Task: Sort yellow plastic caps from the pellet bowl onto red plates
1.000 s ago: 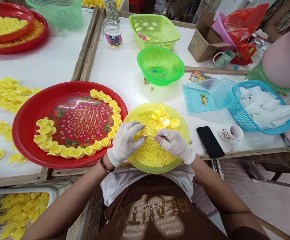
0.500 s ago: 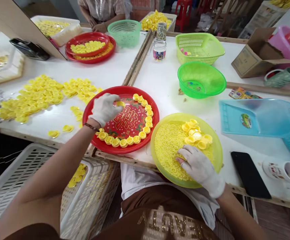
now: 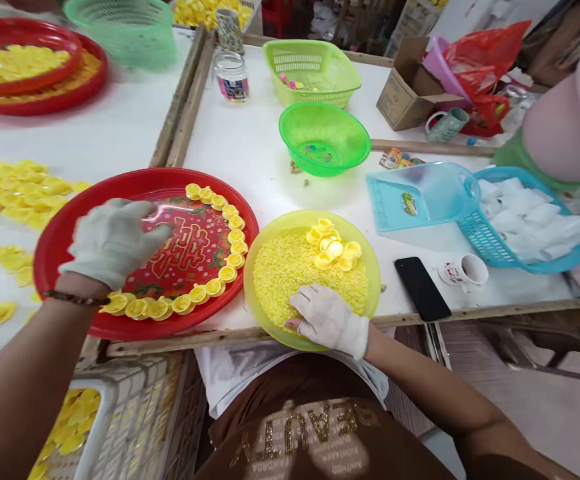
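My left hand [image 3: 113, 241], in a whitish glove, hovers over the left part of a round red tray [image 3: 240, 200] with gold characters on its base. Its thumb and fingers are apart, and no piece shows between them. Yellow cup-shaped flower pieces [image 3: 199, 293] line the tray's right and lower rim. My right hand [image 3: 331, 319], in a glove with bare fingertips, rests in a yellow basin [image 3: 373, 280] of small yellow beads [image 3: 280, 273]. Its fingers curl into the beads, hiding what they hold. Beyond it, a cluster of yellow flower pieces [image 3: 334, 247] lies on the beads.
Loose yellow pieces [image 3: 15, 190] spread left of the tray. A green bowl [image 3: 325, 140], a blue scoop-shaped tray [image 3: 415, 193], a black phone [image 3: 423, 288] and a white mug [image 3: 473, 270] stand around the basin. A blue basket [image 3: 495, 243] holds white items. Wooden strips [image 3: 183, 100] divide the table.
The view has swung right and nearer the tray. My left hand has let go of the yellow flower piece and spread its fingers. My right hand stays in the beads.
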Motion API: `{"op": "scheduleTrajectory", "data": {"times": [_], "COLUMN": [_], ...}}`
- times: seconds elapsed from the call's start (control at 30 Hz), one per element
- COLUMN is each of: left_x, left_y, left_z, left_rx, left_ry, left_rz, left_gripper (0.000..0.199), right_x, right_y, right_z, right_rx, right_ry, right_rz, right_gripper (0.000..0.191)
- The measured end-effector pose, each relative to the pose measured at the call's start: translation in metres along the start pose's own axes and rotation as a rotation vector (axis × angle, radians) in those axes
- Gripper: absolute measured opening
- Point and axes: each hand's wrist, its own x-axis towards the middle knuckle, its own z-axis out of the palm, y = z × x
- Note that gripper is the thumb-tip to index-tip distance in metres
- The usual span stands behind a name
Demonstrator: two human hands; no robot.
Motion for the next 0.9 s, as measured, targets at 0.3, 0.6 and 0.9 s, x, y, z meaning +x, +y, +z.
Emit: {"op": "scheduleTrajectory", "data": {"times": [0.3,0.6,0.9], "left_x": [-0.008,-0.038,-0.054], "left_y": [0.208,0.210,0.198], "left_z": [0.075,0.079,0.070], "left_rx": [-0.344,-0.526,-0.522], "left_ry": [-0.272,-0.341,-0.294], "left_rz": [0.464,0.397,0.396], "left_gripper": [0.026,0.020,0.024], "right_x": [-0.006,0.026,0.036], "right_y": [0.027,0.037,0.038], "right_z": [-0.009,-0.041,-0.036], "right_rx": [1.101,1.664,1.634], "right_ry": [0.367,0.826,0.847], "right_rz": [0.278,0.383,0.422], "right_gripper": [0.039,0.050,0.050]}}
